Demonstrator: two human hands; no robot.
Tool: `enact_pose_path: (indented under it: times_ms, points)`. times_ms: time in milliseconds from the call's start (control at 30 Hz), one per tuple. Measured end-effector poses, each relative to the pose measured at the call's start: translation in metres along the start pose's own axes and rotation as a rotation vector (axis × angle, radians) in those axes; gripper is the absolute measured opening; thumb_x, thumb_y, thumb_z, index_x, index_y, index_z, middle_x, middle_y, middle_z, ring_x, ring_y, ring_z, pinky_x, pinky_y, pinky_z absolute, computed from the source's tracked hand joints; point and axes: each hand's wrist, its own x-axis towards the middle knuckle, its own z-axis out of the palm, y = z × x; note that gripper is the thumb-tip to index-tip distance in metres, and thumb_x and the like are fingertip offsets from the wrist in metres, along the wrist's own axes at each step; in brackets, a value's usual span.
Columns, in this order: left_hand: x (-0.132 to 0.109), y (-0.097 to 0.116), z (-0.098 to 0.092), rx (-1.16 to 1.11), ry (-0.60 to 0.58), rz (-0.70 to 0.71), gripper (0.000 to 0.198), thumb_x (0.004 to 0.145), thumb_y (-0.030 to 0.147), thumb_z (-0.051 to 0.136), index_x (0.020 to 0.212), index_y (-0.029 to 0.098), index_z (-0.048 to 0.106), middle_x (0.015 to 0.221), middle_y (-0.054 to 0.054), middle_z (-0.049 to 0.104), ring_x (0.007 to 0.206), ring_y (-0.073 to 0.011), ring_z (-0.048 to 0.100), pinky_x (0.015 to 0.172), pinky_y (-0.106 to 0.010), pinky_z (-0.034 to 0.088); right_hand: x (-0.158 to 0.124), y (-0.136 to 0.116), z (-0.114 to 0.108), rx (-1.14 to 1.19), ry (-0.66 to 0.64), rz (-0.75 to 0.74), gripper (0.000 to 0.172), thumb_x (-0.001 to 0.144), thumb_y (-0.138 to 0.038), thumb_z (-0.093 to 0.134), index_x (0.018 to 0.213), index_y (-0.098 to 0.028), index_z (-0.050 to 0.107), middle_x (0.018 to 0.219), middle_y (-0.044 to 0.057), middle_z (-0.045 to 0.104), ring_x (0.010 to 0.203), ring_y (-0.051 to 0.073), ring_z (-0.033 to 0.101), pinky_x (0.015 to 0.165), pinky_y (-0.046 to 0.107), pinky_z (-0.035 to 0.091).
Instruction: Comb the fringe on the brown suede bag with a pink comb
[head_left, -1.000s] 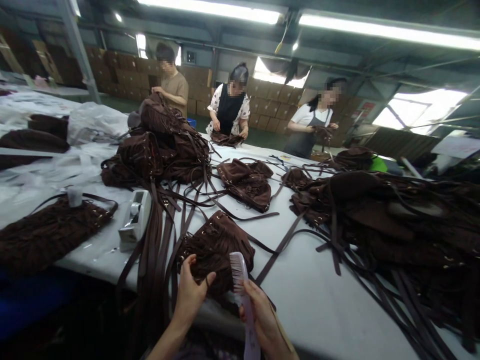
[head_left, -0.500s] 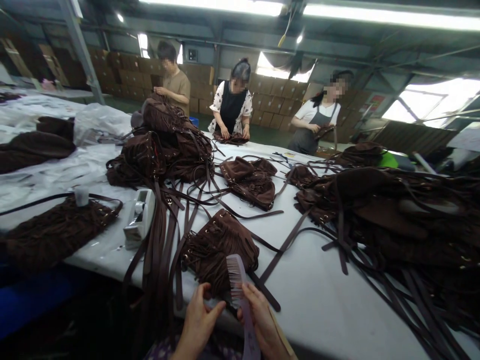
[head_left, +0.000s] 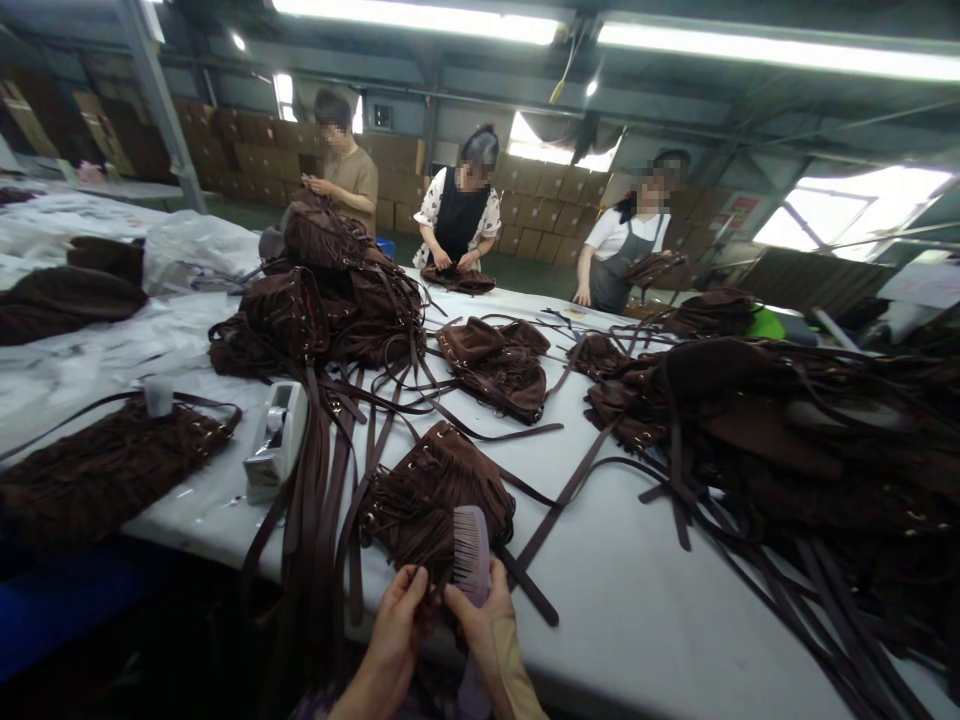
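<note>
A dark brown fringed suede bag (head_left: 431,490) lies at the near edge of the white table (head_left: 645,600). My right hand (head_left: 480,625) grips a lilac comb (head_left: 471,548), whose teeth sit in the bag's lower fringe. My left hand (head_left: 397,620) pinches that fringe right beside the comb. Long brown straps (head_left: 315,480) hang over the table edge to the left of my hands.
A tape dispenser (head_left: 274,440) stands left of the straps. Piles of brown fringed bags lie at the left (head_left: 105,470), centre (head_left: 330,290) and right (head_left: 810,430). Three people work at the far side of the table. Cardboard boxes line the back wall.
My left hand slid from the top of the bag down to its lower fringe, close to the comb. The comb moved lower and tighter against the fringe.
</note>
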Motion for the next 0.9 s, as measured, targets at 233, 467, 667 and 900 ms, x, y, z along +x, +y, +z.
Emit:
enact_pose_path:
  times_ms: [233,467,667,900]
  points:
    - [-0.007,-0.005,0.007,-0.189,-0.047,-0.208,0.058,0.055,0.046,0.088,0.081,0.022,0.042,0.044,0.015,0.029,0.036,-0.0029,0.026,0.040,-0.016,0.016,0.002,-0.002,0.010,-0.222,0.137,-0.062,0.042,0.067,-0.037,0.068,0.099,-0.022,0.045,0.084,0.005,0.065,0.074,0.024,0.062,0.069,0.034,0.049]
    - [-0.028,0.013,0.022,-0.178,-0.299,-0.279,0.052,0.065,0.048,0.083,0.086,0.024,0.042,0.040,0.016,0.017,0.034,-0.0040,0.013,0.037,-0.016,0.009,0.012,-0.005,0.009,-0.239,0.082,-0.144,0.033,0.074,-0.043,0.067,0.092,-0.025,0.046,0.071,-0.001,0.063,0.060,0.020,0.057,0.058,0.031,0.041]
    - [-0.015,0.021,0.008,0.105,-0.240,-0.205,0.058,0.055,0.059,0.082,0.085,0.023,0.047,0.037,0.016,0.029,0.029,-0.0039,0.015,0.033,-0.018,0.008,0.028,-0.010,-0.007,-0.070,-0.019,-0.110,0.044,0.065,-0.042,0.075,0.095,-0.020,0.053,0.081,0.002,0.066,0.069,0.018,0.058,0.063,0.028,0.045]
    - [0.000,0.001,-0.015,0.394,-0.128,-0.056,0.061,0.061,0.069,0.072,0.090,0.017,0.058,0.055,0.005,0.055,0.035,-0.0068,0.043,0.036,-0.019,0.028,0.019,-0.003,-0.042,0.115,-0.134,0.100,0.052,0.060,-0.050,0.079,0.091,-0.014,0.058,0.065,0.000,0.063,0.039,0.005,0.036,0.038,0.018,0.025]
